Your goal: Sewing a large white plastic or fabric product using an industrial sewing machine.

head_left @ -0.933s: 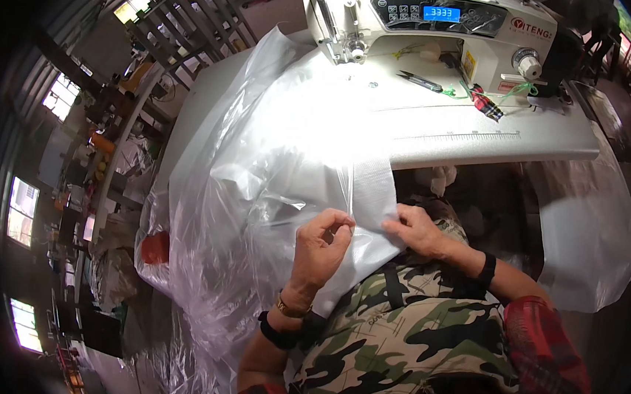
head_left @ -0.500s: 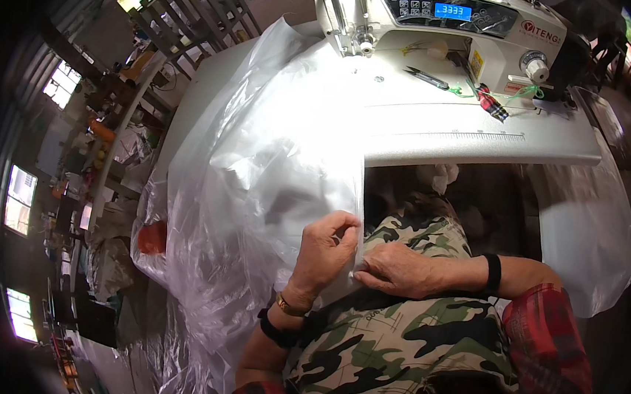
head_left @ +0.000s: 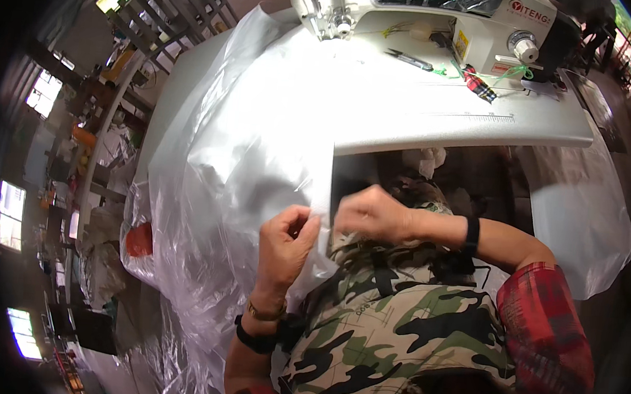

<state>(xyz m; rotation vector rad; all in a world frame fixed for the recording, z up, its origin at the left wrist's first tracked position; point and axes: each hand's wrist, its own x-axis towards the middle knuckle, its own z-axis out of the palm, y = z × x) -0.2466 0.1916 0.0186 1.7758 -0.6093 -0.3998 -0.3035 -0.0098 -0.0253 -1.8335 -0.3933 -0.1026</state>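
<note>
A large sheet of clear, whitish plastic film (head_left: 253,140) drapes from the white sewing table (head_left: 484,121) down over my lap. My left hand (head_left: 286,243) pinches the film's near edge between thumb and fingers. My right hand (head_left: 373,213) is closed on the same edge just to the right, knuckles up. Both hands hover above my camouflage apron (head_left: 394,329). A white sewing machine (head_left: 434,14) stands at the far side of the table.
A pen (head_left: 409,58) and small red-and-green items (head_left: 480,84) lie on the table near the machine. More plastic hangs off the table's right side (head_left: 581,218). A clear bag with something orange (head_left: 138,238) sits at the left, with shelving behind it (head_left: 182,9).
Both hands have shifted along the film's edge, the right hand moving left to meet the left one. The view has dropped closer to the table.
</note>
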